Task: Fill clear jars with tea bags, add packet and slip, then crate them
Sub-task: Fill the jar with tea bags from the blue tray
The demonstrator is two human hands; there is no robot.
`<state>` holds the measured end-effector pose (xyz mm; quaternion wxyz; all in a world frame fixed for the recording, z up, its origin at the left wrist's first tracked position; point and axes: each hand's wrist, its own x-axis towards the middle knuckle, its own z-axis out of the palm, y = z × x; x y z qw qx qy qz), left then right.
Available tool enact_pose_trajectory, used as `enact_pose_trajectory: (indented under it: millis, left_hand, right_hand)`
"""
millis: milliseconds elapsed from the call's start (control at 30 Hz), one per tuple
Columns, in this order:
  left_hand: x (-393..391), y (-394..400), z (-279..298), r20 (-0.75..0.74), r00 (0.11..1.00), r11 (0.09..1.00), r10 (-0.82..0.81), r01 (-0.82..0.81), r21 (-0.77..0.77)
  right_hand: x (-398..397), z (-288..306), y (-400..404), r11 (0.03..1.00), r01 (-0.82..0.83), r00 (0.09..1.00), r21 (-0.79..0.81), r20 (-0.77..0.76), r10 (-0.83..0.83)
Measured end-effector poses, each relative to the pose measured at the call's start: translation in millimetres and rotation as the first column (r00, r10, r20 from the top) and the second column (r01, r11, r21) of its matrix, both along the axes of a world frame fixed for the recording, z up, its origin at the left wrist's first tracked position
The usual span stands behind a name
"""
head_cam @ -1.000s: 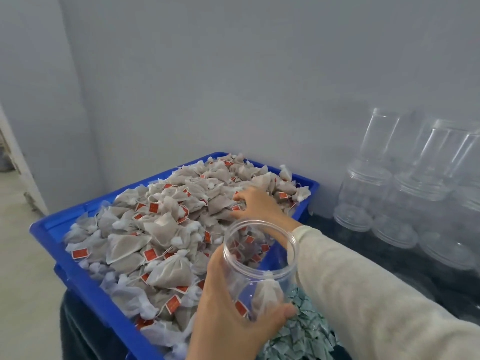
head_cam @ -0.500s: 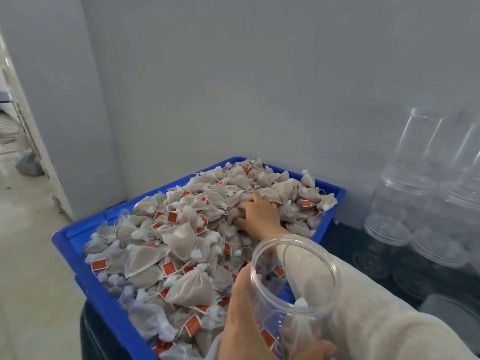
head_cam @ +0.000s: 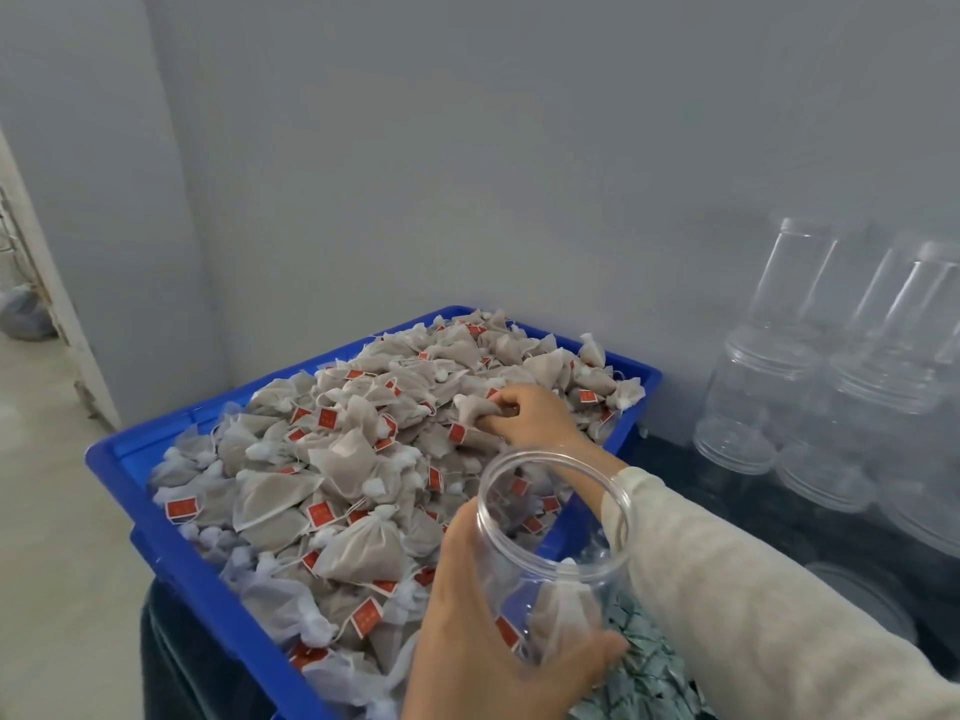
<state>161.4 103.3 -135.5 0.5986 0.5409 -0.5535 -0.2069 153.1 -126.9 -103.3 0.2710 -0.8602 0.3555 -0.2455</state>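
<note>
Our left hand [head_cam: 498, 652] is wrapped round the clear jar [head_cam: 553, 553], thumb on the near wall, fingers behind it; the mouth tilts up and away from us. Our right hand [head_cam: 524, 415] is past the jar's rim, down on the heap of tea bags [head_cam: 363, 459], fingertips curled and pinching one bag [head_cam: 475, 407].

Handling, our read:
- Bags look light, soft, mesh-like; they should crush a little under the pinch and not slip. String and red tag trail loose, so a neighbour may come up with the one we hold. Best taken by the body or the knotted top, not the tag.
- Jar looks like thin, stiff plastic, smooth-walled and light. A wrap round the mid-body suits it; squeezing near the rim could flex the mouth.

The heap fills the blue crate [head_cam: 156, 517], just beyond and to the left of the jar grip. At least one bag [head_cam: 558, 610] sits in the bottom of the jar, right by our left thumb.

Hard to tell:
- Bag count in the jar; reflections and our palm mask it.
- Whether the right hand holds one bag or more; the fingertips are buried.
- Green-grey packets [head_cam: 639, 678] under the right sleeve [head_cam: 753, 605], mostly covered and cut off at the frame edge.
- No slip visible.
- Empty jars [head_cam: 810, 387] stacked right of the sleeve are blurred; count unclear.
</note>
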Motion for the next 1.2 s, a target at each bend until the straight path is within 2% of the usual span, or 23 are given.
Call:
enact_pose_trajectory:
  millis: [67, 133, 233, 400, 633, 833, 1033, 1200]
  left_hand:
    - [8, 2, 0, -0.001, 0.998, 0.997, 0.069, -0.069, -0.043]
    - [0, 0, 2, -0.002, 0.999, 0.998, 0.036, -0.036, -0.048]
    - [1, -1, -2, -0.032, 0.999, 0.995, 0.016, -0.019, -0.097]
    - [1, 2, 5, -0.021, 0.999, 0.997, 0.05, -0.051, -0.053]
    - [2, 4, 7, -0.042, 0.997, 0.998, 0.064, -0.063, 0.016]
    - [3, 3, 4, -0.054, 0.997, 0.997, 0.052, -0.049, 0.055]
    - [1, 3, 5, -0.003, 0.997, 0.997, 0.076, -0.076, 0.017]
    - [0, 2, 4, 0.017, 0.995, 0.995, 0.101, -0.101, -0.003]
  right_hand:
    - [-13, 6, 8, 0.994, 0.007, 0.999, 0.105, 0.05, -0.012]
    - [-27, 15, 17, 0.985, -0.009, 0.994, 0.173, 0.108, -0.01]
    - [-49, 37, 36, 0.976, -0.022, 0.98, 0.217, 0.199, -0.022]
    - [-85, 83, 68, 0.958, -0.097, 0.934, 0.269, 0.356, -0.005]
    - [-129, 136, 115, 0.951, -0.241, 0.874, 0.193, 0.47, 0.126]
    - [-141, 144, 133, 0.951, -0.272, 0.904, 0.147, 0.378, 0.2]
    - [-137, 131, 135, 0.948, -0.26, 0.961, 0.181, 0.148, 0.235]
    - [-129, 121, 140, 0.974, -0.21, 0.972, 0.08, -0.089, 0.217]
